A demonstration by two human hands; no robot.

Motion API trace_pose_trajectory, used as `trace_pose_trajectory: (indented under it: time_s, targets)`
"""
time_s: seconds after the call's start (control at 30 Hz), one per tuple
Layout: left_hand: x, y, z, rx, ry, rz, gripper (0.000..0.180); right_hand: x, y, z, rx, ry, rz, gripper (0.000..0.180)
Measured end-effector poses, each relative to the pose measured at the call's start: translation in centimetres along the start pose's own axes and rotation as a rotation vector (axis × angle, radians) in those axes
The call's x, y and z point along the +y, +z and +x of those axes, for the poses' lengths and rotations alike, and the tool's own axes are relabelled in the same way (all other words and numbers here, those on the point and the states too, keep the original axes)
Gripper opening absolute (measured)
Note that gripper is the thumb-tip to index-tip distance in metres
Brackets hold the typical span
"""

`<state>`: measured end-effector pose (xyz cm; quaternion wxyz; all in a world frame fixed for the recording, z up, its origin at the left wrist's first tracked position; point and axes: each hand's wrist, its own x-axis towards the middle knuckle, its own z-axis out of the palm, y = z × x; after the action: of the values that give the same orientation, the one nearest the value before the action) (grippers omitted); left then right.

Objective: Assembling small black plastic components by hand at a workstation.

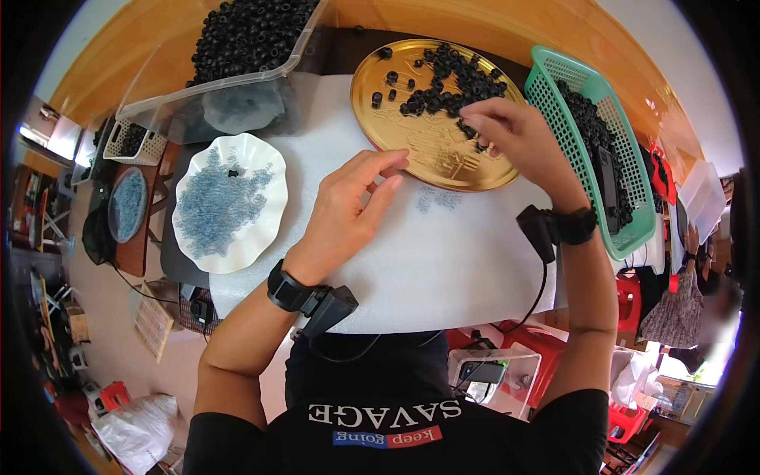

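My right hand (514,142) is over the right side of a round gold tray (443,162), its fingers curled together beside a pile of small black ring-shaped parts (455,83). Whatever its fingertips hold, if anything, is too small to make out. At the tray's left edge is my left hand (344,210), thumb and forefinger apart, nothing visible between them. Small clear bluish pieces (438,199) lie on the white table cover just below the tray. More bluish pieces (222,202) fill a white scalloped plate (269,229) on the left, with one dark part among them.
At the back left, a clear plastic bin (305,67) holds a heap of black parts. A green basket (643,202) on the right holds more black parts and a dark flat object. White foam sheeting (451,277) covers the table. Cables hang from both wrist-worn devices.
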<state>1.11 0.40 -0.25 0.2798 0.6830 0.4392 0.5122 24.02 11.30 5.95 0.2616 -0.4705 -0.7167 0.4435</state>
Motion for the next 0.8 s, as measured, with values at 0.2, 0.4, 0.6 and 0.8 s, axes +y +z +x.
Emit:
trace_pose_trajectory:
  time_s: [0.2,0.4,0.6,0.8]
  targets:
    - [-0.1,-0.1,-0.2,-0.012,-0.045,-0.012,0.028,1.7,3.9,4.1,0.11,-0.576,-0.695,0.023]
    - [-0.3,-0.1,-0.3,-0.023,-0.064,-0.038,0.027,1.5,4.7,5.7,-0.072,-0.577,-0.837,0.024]
    - [-0.2,-0.2,-0.3,-0.027,-0.056,-0.038,0.026,1.7,4.1,4.6,-0.117,-0.494,-0.618,0.023]
    - [-0.3,-0.1,-0.3,0.008,-0.053,-0.036,0.026,0.5,3.6,2.8,-0.099,-0.392,-0.423,0.022]
